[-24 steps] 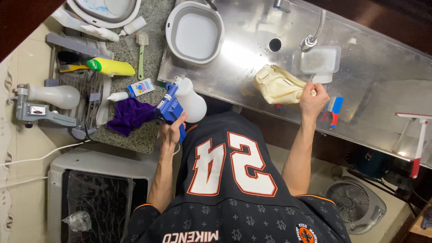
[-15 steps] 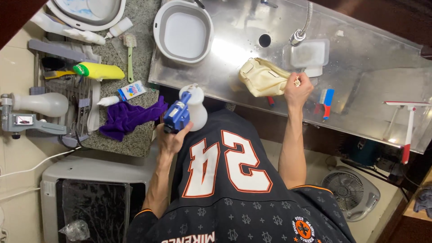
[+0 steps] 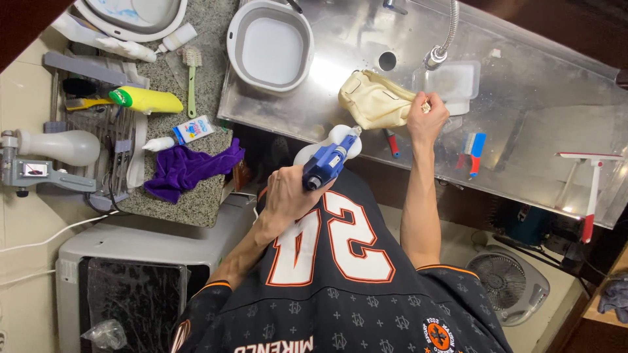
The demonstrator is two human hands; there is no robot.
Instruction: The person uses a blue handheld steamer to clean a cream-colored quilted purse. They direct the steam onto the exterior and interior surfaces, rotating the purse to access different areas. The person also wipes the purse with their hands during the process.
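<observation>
My left hand point(image 3: 286, 195) is closed round a white spray bottle with a blue trigger head point(image 3: 329, 159), held in the air in front of my chest with its nozzle tilted toward the sink. My right hand point(image 3: 426, 117) grips one end of a cream-coloured cloth point(image 3: 373, 98). The cloth lies bunched on the steel sink surface point(image 3: 523, 131), just below the faucet point(image 3: 439, 51). The bottle's head sits a short way below the cloth, not touching it.
A grey-rimmed white basin point(image 3: 269, 46) stands in the sink at the left. A purple cloth point(image 3: 186, 170), a yellow bottle point(image 3: 147, 100) and a green brush point(image 3: 190, 78) lie on the granite counter. A blue-red brush point(image 3: 474, 150), squeegee point(image 3: 592, 189) and floor fan point(image 3: 507, 281) are on the right.
My left hand lifted the spray bottle away from the counter by the purple cloth and carried it right, toward the cream cloth. My right hand kept its hold on the cloth.
</observation>
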